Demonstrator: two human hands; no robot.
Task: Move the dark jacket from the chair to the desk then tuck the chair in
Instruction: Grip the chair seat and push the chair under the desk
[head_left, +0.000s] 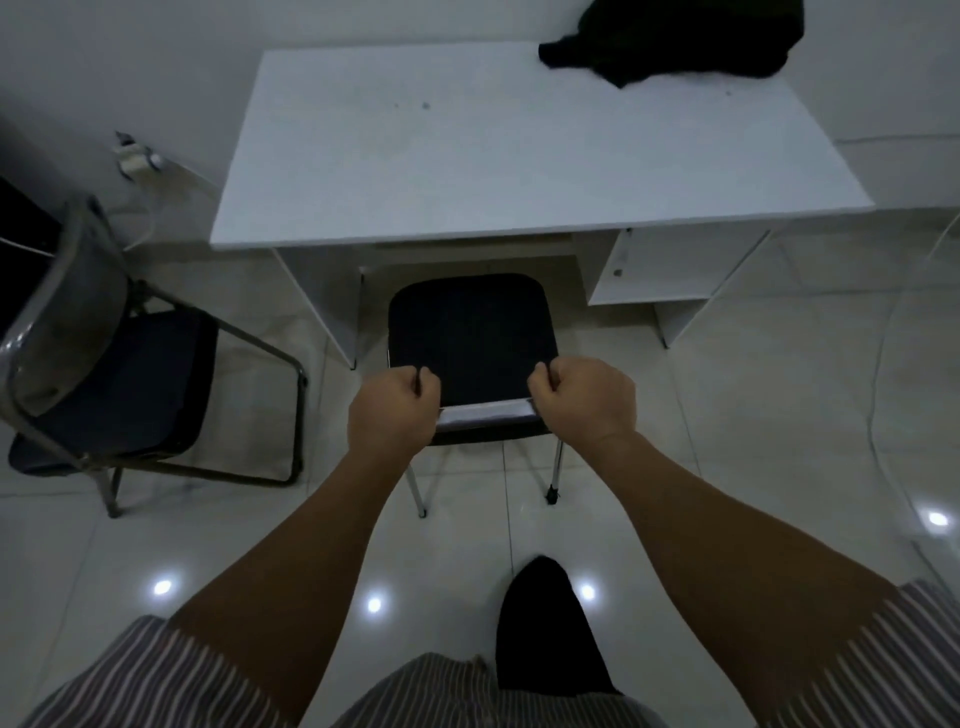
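chair (470, 332) back in both grips (jacket (680, 41) well apart, on desk (467, 171))

Two chairs (470, 332) (111, 384), one white desk (498, 171), one dark jacket (680, 41), two hands (392, 410) (584, 400)

There is one view only, from a wide-angle camera on the person's head. It looks forward and steeply down, from standing height. The chair (471, 343) sits at the centre, close below; both forearms run up from the bottom edge to it. The table (467, 156) fills the upper middle, farther off, with the wall behind it at the top edge. The floor (727, 415) spreads to both sides. Straight lines bow near the frame's borders.
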